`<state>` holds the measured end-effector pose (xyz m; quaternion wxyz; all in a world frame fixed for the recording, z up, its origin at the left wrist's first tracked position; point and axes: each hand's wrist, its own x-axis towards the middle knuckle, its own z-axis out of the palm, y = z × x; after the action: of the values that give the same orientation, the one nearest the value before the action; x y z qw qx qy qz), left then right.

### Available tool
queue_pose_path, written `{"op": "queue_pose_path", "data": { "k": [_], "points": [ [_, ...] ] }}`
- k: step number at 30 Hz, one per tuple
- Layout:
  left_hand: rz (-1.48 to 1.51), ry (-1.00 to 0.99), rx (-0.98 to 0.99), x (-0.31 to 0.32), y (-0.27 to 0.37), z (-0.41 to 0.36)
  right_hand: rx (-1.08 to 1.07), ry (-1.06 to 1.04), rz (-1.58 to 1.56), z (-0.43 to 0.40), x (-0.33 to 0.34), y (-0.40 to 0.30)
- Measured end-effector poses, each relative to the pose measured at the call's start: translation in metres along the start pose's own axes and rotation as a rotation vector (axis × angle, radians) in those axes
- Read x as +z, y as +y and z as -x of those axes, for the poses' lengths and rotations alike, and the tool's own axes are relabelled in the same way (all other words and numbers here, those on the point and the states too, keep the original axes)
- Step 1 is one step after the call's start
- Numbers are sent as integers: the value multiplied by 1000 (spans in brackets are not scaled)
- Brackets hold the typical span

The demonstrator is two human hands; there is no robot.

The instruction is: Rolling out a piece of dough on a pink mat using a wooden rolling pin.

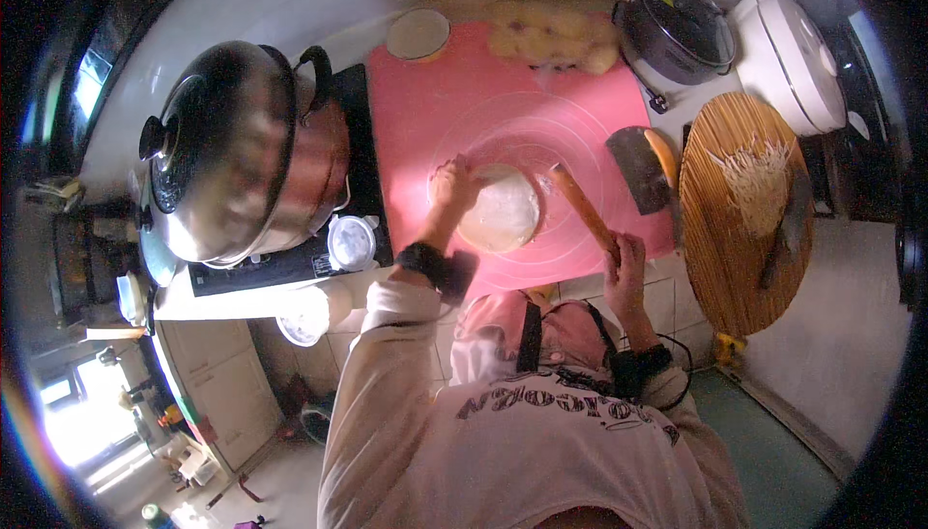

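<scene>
A round, flat piece of pale dough [507, 206] lies on a pink silicone mat [406, 123] printed with circles. My left hand [451, 185] is at the left edge of the dough, its fingers curled. Whether they grip that edge is not clear. In my right hand [625, 268] is the near end of a wooden rolling pin [583, 206]. The pin slants up over the mat to the right of the dough, its far end pointing away from me. A dough scraper [638, 170] with an orange handle rests at the mat's right side.
A large lidded steel pot [254, 159] stands on the black cooktop [355, 94] at left, beside a small white-lidded container [351, 243]. At right, a wooden board [703, 239] bears cut strips [757, 174] and a knife [786, 235]. Behind are a dark electric pot [674, 36] and a white appliance [786, 58].
</scene>
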<state>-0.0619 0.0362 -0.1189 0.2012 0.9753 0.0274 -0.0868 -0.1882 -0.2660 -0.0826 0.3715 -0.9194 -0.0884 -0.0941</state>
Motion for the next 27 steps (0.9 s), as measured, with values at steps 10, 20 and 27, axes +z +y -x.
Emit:
{"op": "queue_pose_path", "data": {
  "k": [10,20,27],
  "points": [
    [122,89,398,-104,75,33,36,92,58,7,-20,7],
    [101,355,646,30,43,89,18,69,66,11,1,7],
    [113,447,346,-8,23,111,-170,-197,55,-46,30,-30]
  ]
}}
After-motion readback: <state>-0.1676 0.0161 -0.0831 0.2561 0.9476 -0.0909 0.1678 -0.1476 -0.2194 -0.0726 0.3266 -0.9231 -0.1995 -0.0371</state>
